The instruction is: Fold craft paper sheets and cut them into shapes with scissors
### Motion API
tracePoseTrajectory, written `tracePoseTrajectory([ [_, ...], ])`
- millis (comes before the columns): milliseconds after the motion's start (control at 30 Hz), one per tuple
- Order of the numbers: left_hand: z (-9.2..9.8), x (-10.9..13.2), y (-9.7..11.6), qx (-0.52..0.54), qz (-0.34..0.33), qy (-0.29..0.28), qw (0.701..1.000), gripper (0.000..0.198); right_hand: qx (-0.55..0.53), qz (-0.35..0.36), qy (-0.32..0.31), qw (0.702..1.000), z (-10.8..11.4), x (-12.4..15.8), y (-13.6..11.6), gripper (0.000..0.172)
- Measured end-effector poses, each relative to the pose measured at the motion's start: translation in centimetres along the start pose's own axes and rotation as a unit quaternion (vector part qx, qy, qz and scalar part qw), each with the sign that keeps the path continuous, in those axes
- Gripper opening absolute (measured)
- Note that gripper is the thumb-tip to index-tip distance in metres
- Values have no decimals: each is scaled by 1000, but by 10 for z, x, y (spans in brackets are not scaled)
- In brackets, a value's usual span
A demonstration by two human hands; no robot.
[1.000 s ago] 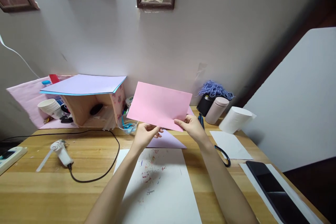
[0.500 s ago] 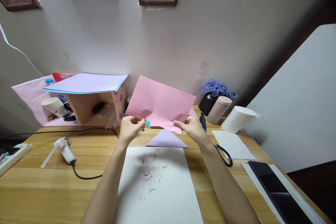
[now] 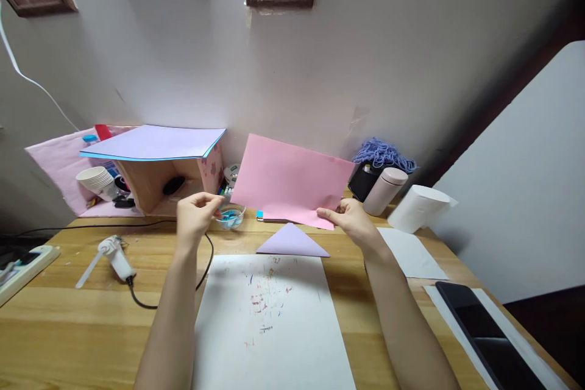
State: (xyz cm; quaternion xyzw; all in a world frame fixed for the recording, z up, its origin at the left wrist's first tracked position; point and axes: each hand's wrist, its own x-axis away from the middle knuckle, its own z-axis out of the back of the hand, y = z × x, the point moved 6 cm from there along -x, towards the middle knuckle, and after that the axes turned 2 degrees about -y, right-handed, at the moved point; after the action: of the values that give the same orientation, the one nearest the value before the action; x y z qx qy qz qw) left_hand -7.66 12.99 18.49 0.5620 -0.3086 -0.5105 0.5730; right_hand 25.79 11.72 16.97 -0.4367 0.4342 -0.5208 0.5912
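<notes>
A sheet of pink paper (image 3: 292,177) is held up, tilted, above the desk. My right hand (image 3: 350,219) pinches its lower right corner between thumb and fingers. My left hand (image 3: 196,216) is apart from the sheet, to its left, with thumb and fingertips pressed together; whatever they may hold is too small to make out. Just beyond those fingertips stands a clear bowl (image 3: 231,217) with blue bits inside. Below the pink sheet a folded lilac paper triangle (image 3: 292,241) lies at the top edge of a large white sheet (image 3: 274,335) with coloured marks.
At left are a hot glue gun (image 3: 119,259), its black cable and a power strip (image 3: 27,271). A box (image 3: 212,167) with lilac paper on top stands behind. To the right are a pink bottle (image 3: 386,192), a paper roll (image 3: 418,208), white paper (image 3: 411,253) and a phone (image 3: 484,329).
My left hand has moved left, away from the pink paper, uncovering the clear bowl. My right hand and the paper have shifted slightly right.
</notes>
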Motion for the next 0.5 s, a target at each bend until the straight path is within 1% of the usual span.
tracePoseTrajectory([
  [67,16,-3,-2,12,7,45,999,14,11,-3,41,999,16,1,3,38],
  [100,20,-4,-2,19,10,50,999,15,10,-5,59,998,23,2,5,39],
  [133,20,-4,-2,26,14,41,999,16,6,-5,71,997,27,2,6,39],
  [167,16,-4,-1,32,19,20,999,19,0,-3,75,997,29,2,7,40],
  [233,-2,1,2,45,29,-53,997,28,-10,4,67,998,29,1,9,40],
  [300,-28,9,6,58,31,-147,987,35,-10,10,48,999,24,0,9,40],
  [333,-39,14,9,64,25,-180,981,37,-8,10,37,999,21,0,9,40],
  [400,-54,22,15,62,15,-215,975,35,-6,7,13,1000,16,0,9,40],
  [433,-58,25,17,57,9,-218,974,33,-8,5,2,1000,14,1,9,39],
  [500,-60,28,21,42,-1,-211,977,30,-11,1,-14,1000,11,2,7,40],
])
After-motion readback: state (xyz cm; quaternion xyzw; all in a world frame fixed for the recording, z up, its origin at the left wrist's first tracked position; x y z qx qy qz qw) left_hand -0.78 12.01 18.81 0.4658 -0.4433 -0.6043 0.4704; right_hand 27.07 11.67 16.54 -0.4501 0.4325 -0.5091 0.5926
